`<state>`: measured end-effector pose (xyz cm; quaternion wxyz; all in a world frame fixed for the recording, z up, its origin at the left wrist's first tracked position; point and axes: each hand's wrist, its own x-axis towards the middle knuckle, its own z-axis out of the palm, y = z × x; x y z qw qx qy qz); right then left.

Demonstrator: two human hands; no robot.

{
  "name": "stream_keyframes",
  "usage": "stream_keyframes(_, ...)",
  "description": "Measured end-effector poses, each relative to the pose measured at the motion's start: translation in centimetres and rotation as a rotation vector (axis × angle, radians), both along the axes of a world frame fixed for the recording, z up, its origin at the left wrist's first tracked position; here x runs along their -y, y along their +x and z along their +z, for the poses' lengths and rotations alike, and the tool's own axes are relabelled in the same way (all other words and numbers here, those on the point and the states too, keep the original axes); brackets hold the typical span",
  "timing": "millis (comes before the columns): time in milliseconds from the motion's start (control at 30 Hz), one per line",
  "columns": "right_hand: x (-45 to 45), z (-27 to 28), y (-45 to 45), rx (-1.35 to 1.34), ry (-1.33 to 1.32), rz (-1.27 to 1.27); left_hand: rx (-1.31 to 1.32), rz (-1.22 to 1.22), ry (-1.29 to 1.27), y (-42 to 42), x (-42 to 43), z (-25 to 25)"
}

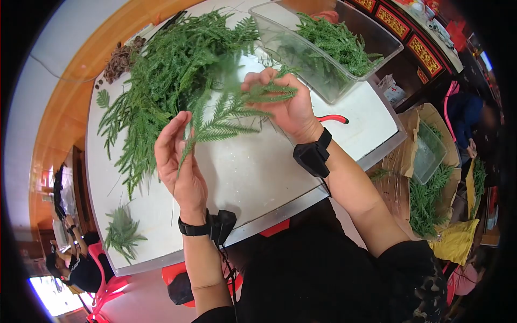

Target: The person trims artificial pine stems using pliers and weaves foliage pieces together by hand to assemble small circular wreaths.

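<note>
Between my hands is a green artificial fern-like sprig [221, 126] with feathery leaflets. My left hand [182, 161] is closed round its stem, thumb against the fingers, above the white table. In my right hand [288, 102], the fingers are curled about a smaller green sprig [277, 92] that overlaps the first one. Part of the foliage is smeared by motion. Behind my left hand lies a big heap of similar green sprigs [177, 59]. A red curved handle [334, 118] shows beside my right wrist; the rest of that tool is hidden.
A clear plastic bin [336, 89] with more greenery stands at the table's back right. Brown pine cones [123, 60] lie at the back left, and a small green bunch [123, 232] near the left edge. A cardboard box [401, 188] with greenery stands right of the table [242, 169]. Other people sit at both sides.
</note>
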<state>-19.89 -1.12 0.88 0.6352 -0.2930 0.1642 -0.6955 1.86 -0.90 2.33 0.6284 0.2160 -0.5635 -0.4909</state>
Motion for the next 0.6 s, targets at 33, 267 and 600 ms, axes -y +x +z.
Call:
stream_keyframes(33,0.05,0.00,0.02,0.001,0.000,0.000,0.001,0.000,0.000,-0.06,-0.07,0.10)
stream_keyframes(267,0.17,-0.17,-0.13,0.015,0.012,-0.096,0.044,-0.110,0.340,-0.15,-0.86,0.62)
stream_keyframes(600,0.26,0.08,-0.49,-0.001,0.129,-0.068,0.408,0.213,-0.161,-0.07,-0.76,0.15)
